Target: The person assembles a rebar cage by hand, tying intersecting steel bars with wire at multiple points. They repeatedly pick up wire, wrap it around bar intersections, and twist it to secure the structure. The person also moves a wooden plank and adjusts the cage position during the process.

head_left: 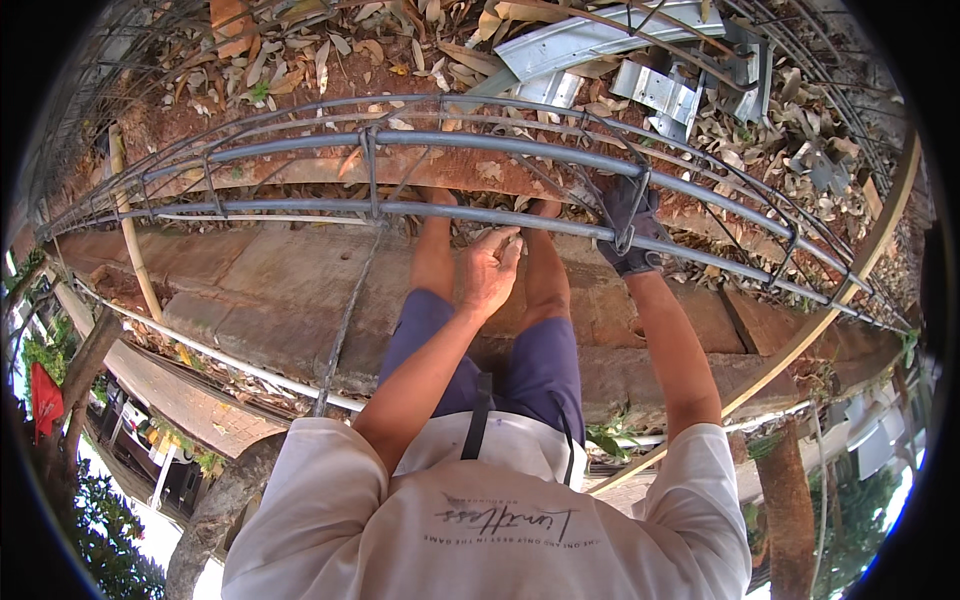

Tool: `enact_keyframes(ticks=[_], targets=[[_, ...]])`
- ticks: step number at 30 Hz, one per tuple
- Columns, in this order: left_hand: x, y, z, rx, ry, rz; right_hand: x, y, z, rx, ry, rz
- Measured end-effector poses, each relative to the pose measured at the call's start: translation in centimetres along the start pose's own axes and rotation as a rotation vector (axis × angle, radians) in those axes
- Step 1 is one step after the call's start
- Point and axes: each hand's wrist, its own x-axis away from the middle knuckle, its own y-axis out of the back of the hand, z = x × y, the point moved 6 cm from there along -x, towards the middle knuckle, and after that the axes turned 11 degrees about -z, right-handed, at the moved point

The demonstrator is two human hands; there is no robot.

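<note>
The left hand is bare, its fingers curled and the thumb drawn toward the index finger just beside the near bar; from my end I cannot tell whether anything is pinched between the tips. I see the right hand, in a dark glove, among the rods between the near bar and the far bar, at a stirrup that crosses in front of it. Its fingers are partly hidden, so I can't say how closely they are wrapped. Both bars belong to a long steel cage, which spans my view from left to right above a brown ledge, bowed by the lens. Another stirrup loops the bars left of the bare hand. Below the cage I see the person's legs, feet near the ledge's far edge, then purple shorts and a white shirt. A left pole and a longer right pole cross the cage toward its ends. Beyond the ledge's far edge, dry leaves cover reddish soil, with bent metal pieces at upper right. Past its near edge, a white pipe runs at left, near a trunk.
</note>
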Motion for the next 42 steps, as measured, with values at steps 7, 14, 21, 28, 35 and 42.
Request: enact_keyframes(ticks=[7, 14, 21, 28, 35, 42], targets=[[-10.4, 9.4, 2.3, 0.933, 0.669, -0.437, 10.5, 7.5, 2.3, -0.684, -0.735, 0.653], [-18.9, 4.0, -0.6, 1.098, 0.663, 0.077, 17.5, 23.5, 0.5, -0.259, -0.732, 0.636], [-20.8, 1.5, 2.5, 1.184, 0.665, -0.077, 13.0, 29.5, -3.9, -0.128, -0.860, 0.573], [-20.6, 2.1, 2.6, 1.107, 0.609, -0.261, 4.7, 25.3, -1.8, -0.065, -0.597, 0.447], [-12.4, -1.1, 2.5, 1.343, 0.845, -0.165, 1.5, 23.0, 1.5, 0.237, -0.457, 0.412], [-0.1, -12.4, -4.0, 1.024, 0.824, 0.285, 0.3, 22.9, 2.8, 0.320, -0.433, 0.450]])
